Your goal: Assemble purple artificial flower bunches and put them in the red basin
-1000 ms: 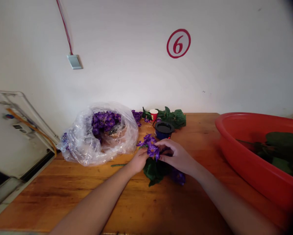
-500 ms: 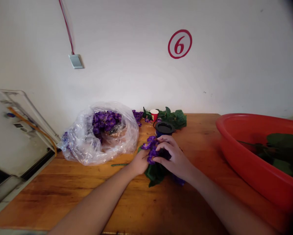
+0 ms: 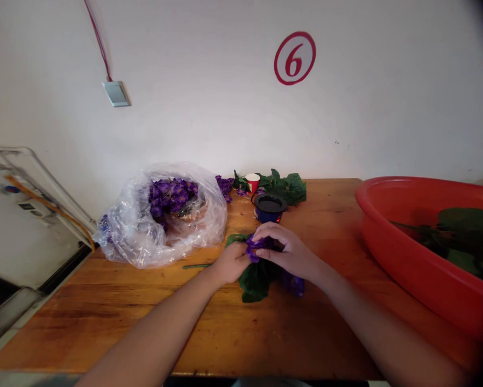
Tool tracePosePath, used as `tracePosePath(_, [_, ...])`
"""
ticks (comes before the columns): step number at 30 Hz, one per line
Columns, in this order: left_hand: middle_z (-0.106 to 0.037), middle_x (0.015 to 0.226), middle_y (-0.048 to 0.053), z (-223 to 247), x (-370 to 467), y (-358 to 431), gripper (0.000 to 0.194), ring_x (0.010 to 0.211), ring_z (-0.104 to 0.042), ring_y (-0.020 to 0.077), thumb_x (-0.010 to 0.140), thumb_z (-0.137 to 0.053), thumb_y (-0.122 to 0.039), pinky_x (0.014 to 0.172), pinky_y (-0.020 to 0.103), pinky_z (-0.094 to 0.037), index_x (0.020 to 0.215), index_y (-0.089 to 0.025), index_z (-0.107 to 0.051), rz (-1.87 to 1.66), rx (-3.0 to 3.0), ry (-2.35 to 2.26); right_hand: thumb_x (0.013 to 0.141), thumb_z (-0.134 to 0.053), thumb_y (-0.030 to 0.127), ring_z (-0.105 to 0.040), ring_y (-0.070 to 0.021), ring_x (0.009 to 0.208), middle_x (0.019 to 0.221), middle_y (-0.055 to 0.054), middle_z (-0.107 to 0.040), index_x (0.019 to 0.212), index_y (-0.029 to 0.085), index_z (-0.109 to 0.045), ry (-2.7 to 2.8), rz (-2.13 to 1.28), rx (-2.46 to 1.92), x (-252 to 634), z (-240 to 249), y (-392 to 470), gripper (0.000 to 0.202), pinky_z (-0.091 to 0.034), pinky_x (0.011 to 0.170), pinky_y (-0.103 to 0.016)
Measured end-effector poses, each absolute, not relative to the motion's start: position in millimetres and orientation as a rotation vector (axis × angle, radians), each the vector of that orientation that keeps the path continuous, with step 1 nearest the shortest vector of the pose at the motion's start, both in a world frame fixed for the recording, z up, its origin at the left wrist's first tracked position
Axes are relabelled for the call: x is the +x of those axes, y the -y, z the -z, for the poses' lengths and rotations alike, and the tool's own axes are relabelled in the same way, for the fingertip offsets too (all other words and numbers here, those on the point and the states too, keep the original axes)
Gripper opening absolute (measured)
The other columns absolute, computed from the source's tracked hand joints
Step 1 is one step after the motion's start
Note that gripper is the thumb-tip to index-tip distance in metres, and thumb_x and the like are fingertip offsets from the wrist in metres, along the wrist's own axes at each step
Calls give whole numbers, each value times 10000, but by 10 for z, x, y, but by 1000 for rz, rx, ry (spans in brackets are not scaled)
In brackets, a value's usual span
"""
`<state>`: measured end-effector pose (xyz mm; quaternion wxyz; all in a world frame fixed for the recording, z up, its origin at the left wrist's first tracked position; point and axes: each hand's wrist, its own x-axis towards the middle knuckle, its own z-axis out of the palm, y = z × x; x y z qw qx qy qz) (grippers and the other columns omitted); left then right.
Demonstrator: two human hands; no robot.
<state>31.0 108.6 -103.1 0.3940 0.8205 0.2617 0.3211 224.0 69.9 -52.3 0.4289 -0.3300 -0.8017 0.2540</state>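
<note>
Above the wooden table [image 3: 84, 317], the right hand [image 3: 293, 255] closes fingers on purple flowers [image 3: 253, 250]; the left hand [image 3: 229, 264] apparently likewise.

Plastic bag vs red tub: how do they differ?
The plastic bag is see-through and crumpled; the red tub is opaque and smooth-walled.
The bag holds purple flowers; the tub holds green leaves.
The bag sits to the left in view, the tub to the right.
Both are open, contents showing.
</note>
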Motion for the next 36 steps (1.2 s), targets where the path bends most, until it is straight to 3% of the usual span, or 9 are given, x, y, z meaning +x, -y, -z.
tracePosePath(3, [-513, 676, -8, 1012, 311, -1072, 291, 646, -450, 117, 891, -493, -339, 619, 237, -384, 682, -143, -538, -824, 2155, -684, 846, -661, 305, -616, -188, 952, 981, -47, -652, 959, 227, -664, 1881, -667, -893, 2209, 562, -717, 137, -475, 896, -365])
tracePosePath(7, [-541, 680, -14, 1043, 317, -1058, 151, 616, -461, 109, 782, -625, -283, 582, 222, -385, 759, -140, -584, -831, 2199, -811, 830, -663, 278, -615, -185, 929, 959, -38, -653, 913, 223, -671, 1777, -644, -972, 2137, 625, -700, 100, -474, 874, -361])
tracePosePath(14, [-660, 826, 40, 1021, 340, -1043, 224, 709, -585, 156, 792, -650, -318, 667, 258, -466, 918, -132, -649, -837, 2210, -766, 814, -682, 286, -610, -197, 946, 960, -47, -647, 890, 227, -690, 1720, -582, -1023, 2029, 665, -640, 96, -474, 888, -369])
tracePosePath(21, [-687, 1053, 121, 1044, 325, -1061, 284, 968, -634, 253, 878, -517, -252, 885, 384, -486, 1114, -140, -628, -940, 2206, -621, 912, -552, 429, -593, -214, 1076, 1108, -74, -654, 1055, 242, -675, 1725, -727, -933, 2097, 566, -614, 266, -456, 968, -378])
tracePosePath(26, [-653, 1169, 113, 982, 354, -1032, 359, 1159, -557, 269, 902, -518, -244, 1067, 436, -383, 1253, -201, -582, -1016, 2100, -503, 962, -399, 514, -578, -213, 1128, 1261, -75, -604, 1283, 271, -544, 1569, -819, -1029, 2180, 553, -652, 427, -488, 934, -387])
tracePosePath(31, [-679, 1067, 95, 1026, 330, -1048, 327, 972, -609, 230, 901, -502, -222, 952, 390, -460, 1211, -179, -595, -949, 2075, -590, 925, -494, 498, -552, -231, 1188, 1296, -56, -605, 1238, 285, -602, 1690, -836, -1127, 2200, 515, -669, 394, -413, 1037, -436])
tracePosePath(36, [-673, 862, 63, 1100, 323, -1072, 206, 799, -595, 188, 893, -469, -218, 813, 328, -483, 906, -140, -659, -924, 2066, -622, 899, -556, 414, -624, -219, 1060, 1147, -39, -690, 1114, 273, -681, 1769, -826, -1121, 2173, 422, -610, 285, -450, 985, -417])
